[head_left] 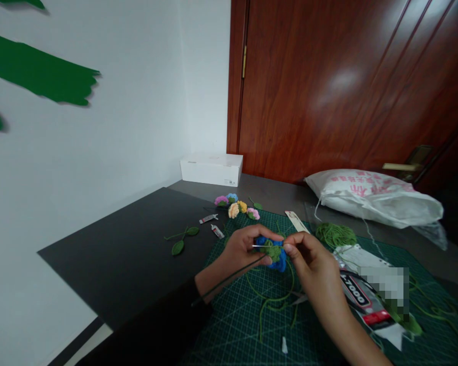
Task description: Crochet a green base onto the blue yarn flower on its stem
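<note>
Blue-and-green petalled yarn flower [277, 259] is showing lower R of frame ctr; L hand [241, 247] is pinching it btwn thumb & fingers; R hand [317, 260], thumb & forefinger pressed together, is pinching thin straight silver needle [260, 246].

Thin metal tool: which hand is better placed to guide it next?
Probably the right hand: it seems to pinch the metal tool's end, while the left hand holds the blue flower.

Single head-worn view, facing forward, tilted down; table [282, 194] near
</note>
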`<state>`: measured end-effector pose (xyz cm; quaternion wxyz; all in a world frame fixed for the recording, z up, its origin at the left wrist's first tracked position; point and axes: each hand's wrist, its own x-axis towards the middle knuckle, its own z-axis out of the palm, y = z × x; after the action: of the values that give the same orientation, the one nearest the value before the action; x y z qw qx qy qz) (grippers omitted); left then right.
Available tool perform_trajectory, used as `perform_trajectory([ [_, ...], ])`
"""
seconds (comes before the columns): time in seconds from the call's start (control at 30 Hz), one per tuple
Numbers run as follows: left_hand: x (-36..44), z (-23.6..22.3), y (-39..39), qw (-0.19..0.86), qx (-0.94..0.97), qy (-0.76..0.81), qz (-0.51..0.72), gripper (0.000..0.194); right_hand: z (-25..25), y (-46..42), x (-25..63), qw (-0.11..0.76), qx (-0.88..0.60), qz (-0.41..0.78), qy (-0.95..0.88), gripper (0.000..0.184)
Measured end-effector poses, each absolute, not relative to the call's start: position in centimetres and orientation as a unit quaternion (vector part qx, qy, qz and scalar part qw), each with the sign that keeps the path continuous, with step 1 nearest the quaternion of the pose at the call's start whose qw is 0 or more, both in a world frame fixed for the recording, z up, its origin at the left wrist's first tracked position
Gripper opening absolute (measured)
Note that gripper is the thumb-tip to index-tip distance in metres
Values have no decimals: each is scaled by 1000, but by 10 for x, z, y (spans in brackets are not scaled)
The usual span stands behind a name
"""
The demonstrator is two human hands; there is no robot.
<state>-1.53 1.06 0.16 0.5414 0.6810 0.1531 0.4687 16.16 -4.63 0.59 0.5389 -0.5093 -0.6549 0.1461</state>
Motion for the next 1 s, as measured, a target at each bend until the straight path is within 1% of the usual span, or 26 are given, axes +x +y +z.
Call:
perform_trajectory([
  [0.13,-17,8,9,523,710,175,437,38,21,-47,169,526,-496,67,-688,10],
  [0.23,-15,8,10,540,702,148,441,44,33,-50,175,525,-486,27,-698,12],
  [0.37,-12,2,12,587,670,123,437,46,36,-52,173,501,-454,67,-734,10],
  [0.5,-11,-2,14,583,691,133,407,43,32,-52,166,435,-434,82,-785,9],
  [0.63,-11,-2,14,569,717,154,373,39,31,-51,164,404,-437,74,-800,15],
  [0.77,-11,0,12,543,746,185,337,35,27,-53,160,412,-451,98,-786,18],
  [0.9,-11,-6,12,512,775,176,327,34,20,-56,153,412,-442,60,-795,18],
  [1.0,-10,-13,14,505,787,175,307,36,17,-56,150,455,-461,108,-754,18],
])
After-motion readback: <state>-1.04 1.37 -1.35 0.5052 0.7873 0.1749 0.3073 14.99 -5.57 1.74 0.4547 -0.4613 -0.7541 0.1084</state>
